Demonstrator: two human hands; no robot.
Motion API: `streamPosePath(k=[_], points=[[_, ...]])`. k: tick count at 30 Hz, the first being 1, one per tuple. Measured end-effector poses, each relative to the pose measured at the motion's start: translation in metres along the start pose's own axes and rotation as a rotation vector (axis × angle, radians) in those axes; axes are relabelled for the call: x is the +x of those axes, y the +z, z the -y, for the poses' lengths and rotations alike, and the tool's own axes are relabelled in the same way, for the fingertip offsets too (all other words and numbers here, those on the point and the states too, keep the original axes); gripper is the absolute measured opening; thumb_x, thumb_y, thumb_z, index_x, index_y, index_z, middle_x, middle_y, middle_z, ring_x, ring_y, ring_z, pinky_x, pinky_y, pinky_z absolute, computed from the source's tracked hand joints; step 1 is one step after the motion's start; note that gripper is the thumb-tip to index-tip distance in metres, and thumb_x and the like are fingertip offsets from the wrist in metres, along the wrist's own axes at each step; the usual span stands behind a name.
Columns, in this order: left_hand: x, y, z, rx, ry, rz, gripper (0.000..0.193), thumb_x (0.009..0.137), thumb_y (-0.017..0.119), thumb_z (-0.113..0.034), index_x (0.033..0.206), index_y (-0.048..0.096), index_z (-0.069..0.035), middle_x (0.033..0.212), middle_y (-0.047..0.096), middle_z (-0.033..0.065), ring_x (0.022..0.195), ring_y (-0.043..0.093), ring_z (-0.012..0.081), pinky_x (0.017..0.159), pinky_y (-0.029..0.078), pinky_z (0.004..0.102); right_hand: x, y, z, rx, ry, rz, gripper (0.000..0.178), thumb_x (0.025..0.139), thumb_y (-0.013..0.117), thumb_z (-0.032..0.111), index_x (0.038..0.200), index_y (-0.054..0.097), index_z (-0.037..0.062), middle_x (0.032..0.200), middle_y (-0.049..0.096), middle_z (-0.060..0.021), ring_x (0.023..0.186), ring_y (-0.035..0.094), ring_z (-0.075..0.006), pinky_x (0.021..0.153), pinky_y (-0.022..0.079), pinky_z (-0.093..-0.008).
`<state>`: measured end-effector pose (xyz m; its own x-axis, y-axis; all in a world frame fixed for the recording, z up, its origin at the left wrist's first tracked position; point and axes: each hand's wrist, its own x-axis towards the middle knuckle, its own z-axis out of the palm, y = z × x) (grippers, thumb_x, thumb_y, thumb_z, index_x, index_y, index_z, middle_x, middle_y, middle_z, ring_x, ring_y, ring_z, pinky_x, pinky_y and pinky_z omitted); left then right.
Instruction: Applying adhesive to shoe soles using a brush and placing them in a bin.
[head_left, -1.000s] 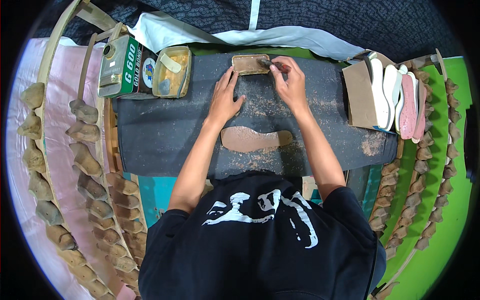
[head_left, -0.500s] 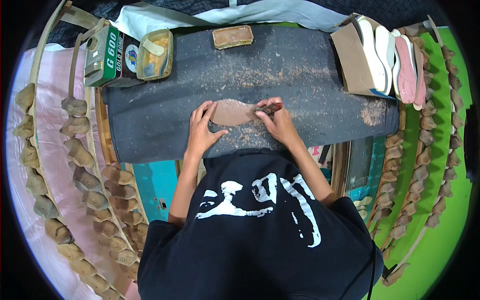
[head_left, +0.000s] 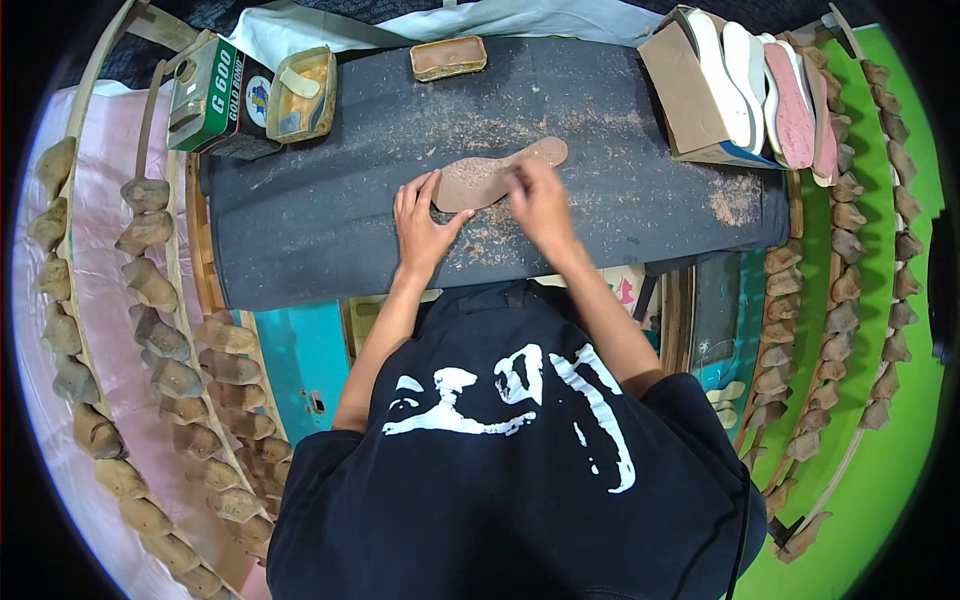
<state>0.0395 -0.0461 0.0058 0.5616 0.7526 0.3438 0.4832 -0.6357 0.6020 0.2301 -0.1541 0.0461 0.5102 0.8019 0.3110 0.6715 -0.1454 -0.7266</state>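
Flat on the table (head_left: 330,230), the sole (head_left: 472,184) is probably light and bendy, best steadied at its wide end, where the left hand (head_left: 424,230) rests spread; the right hand (head_left: 541,208) curls mid-edge, its grip too blurred to tell.

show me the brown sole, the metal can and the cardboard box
Brown sole (head_left: 474,182), head view, on its broad part.
Metal can (head_left: 228,105), head view, on its printed side.
Cardboard box (head_left: 684,90), head view, on its brown wall.
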Motion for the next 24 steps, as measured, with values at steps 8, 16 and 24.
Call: streamPosePath(k=[8, 16, 24], points=[[-0.004, -0.004, 0.003, -0.011, -0.013, -0.018, 0.086, 0.071, 0.096, -0.037, 0.144, 0.062, -0.008, 0.135, 0.064, 0.0117, 0.127, 0.057, 0.0336, 0.112, 0.043, 0.0476, 0.023, -0.023, -0.003, 0.02, 0.369, 0.207, 0.024, 0.097, 0.072, 0.021, 0.108, 0.073, -0.0012, 0.101, 0.076, -0.0237, 0.095, 0.075, -0.0365, 0.083, 0.057, -0.0432], [-0.001, 0.0, 0.001, -0.049, -0.041, 0.008, 0.089, 0.074, 0.093, -0.046, 0.146, 0.058, -0.01, 0.138, 0.063, 0.0122, 0.131, 0.055, 0.0357, 0.121, 0.035, 0.0537, 0.02, -0.025, -0.014, -0.027, 0.168, -0.086, 0.019, 0.094, 0.069, 0.007, 0.112, 0.065, 0.0018, 0.102, 0.069, -0.0226, 0.095, 0.069, -0.0413, 0.082, 0.056, -0.0487], [-0.004, 0.002, 0.006, -0.033, -0.032, -0.046, 0.091, 0.07, 0.097, -0.035, 0.148, 0.058, -0.009, 0.134, 0.065, 0.0127, 0.126, 0.058, 0.0342, 0.111, 0.044, 0.0477, -0.001, 0.032, 0.025, 0.25, 0.014, 0.159, 0.023, 0.092, 0.074, 0.009, 0.112, 0.066, 0.0018, 0.101, 0.071, -0.0184, 0.093, 0.072, -0.0354, 0.081, 0.057, -0.0448]])
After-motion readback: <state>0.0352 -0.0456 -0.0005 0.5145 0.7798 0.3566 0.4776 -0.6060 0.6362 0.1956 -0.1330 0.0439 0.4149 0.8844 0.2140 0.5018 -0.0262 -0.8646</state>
